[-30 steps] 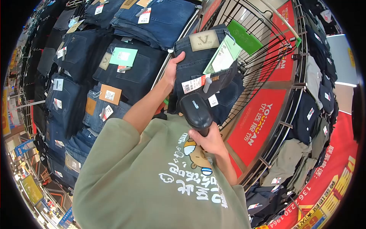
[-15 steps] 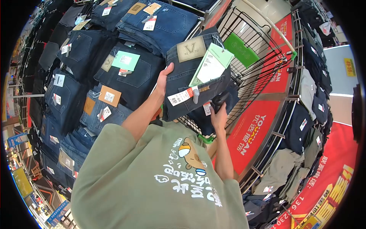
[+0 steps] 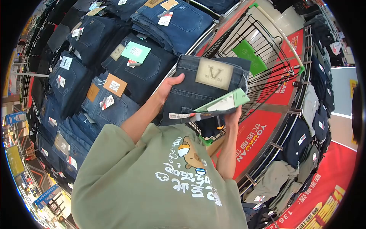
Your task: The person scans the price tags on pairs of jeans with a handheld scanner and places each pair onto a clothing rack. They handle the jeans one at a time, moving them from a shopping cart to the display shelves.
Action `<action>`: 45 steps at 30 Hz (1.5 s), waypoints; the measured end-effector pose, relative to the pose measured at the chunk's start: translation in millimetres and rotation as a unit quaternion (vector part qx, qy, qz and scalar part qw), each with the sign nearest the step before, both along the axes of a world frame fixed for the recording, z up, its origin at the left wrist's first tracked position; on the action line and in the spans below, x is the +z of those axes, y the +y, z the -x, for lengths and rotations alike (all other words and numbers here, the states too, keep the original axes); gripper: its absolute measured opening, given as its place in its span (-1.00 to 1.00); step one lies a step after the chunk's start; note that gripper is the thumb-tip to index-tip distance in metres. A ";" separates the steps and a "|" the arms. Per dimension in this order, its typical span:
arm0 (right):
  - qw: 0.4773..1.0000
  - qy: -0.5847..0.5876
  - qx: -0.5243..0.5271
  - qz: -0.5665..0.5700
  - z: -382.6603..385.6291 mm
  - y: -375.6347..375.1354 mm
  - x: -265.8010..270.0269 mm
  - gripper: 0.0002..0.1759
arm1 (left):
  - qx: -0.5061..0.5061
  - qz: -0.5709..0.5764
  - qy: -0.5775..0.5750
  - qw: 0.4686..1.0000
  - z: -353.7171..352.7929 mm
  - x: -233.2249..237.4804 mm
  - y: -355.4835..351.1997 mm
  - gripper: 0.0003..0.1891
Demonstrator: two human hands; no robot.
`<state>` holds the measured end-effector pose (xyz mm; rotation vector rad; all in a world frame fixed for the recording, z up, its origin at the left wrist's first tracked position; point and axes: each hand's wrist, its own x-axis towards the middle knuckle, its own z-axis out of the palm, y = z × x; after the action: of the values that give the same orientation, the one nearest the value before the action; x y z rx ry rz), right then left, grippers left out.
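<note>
Folded dark jeans [image 3: 183, 86] with a large "V" waistband patch are held up in front of me. My left hand [image 3: 170, 88] is closed on their left side, thumb over the top. Around the lower right corner, my right hand [image 3: 233, 116] grips them, its fingers mostly hidden underneath. A green card tag [image 3: 241, 97] sticks up from the jeans beside that hand. The white price label [image 3: 177, 115] lies along their near edge, next to a grey security tag. Just left of my right hand, a small dark and orange thing [image 3: 220, 124] shows below the jeans, mostly covered.
A shopping cart [image 3: 284, 72] with a green panel stands behind the jeans, to the right. Stacks of folded jeans [image 3: 156, 68] with tags fill the display at left. A rack of folded clothes [image 3: 282, 171] runs along the right, beside a red printed strip [image 3: 253, 133].
The jeans have turned and tipped, and their green tag is now seen at a slant. My right hand has moved from a black handheld object to the jeans' lower right corner.
</note>
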<state>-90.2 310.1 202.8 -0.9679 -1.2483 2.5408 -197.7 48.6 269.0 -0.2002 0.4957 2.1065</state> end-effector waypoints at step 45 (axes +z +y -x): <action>0.621 0.126 0.395 -0.665 274.6 -236.0 -31.8 -0.50 | 0.317 0.714 0.146 0.607 79.9 -115.7 -258.8 -0.53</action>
<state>-364.8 74.0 171.0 0.3829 -2.9933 1.0168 -277.7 -210.2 153.2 -1.0579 2.5687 1.7735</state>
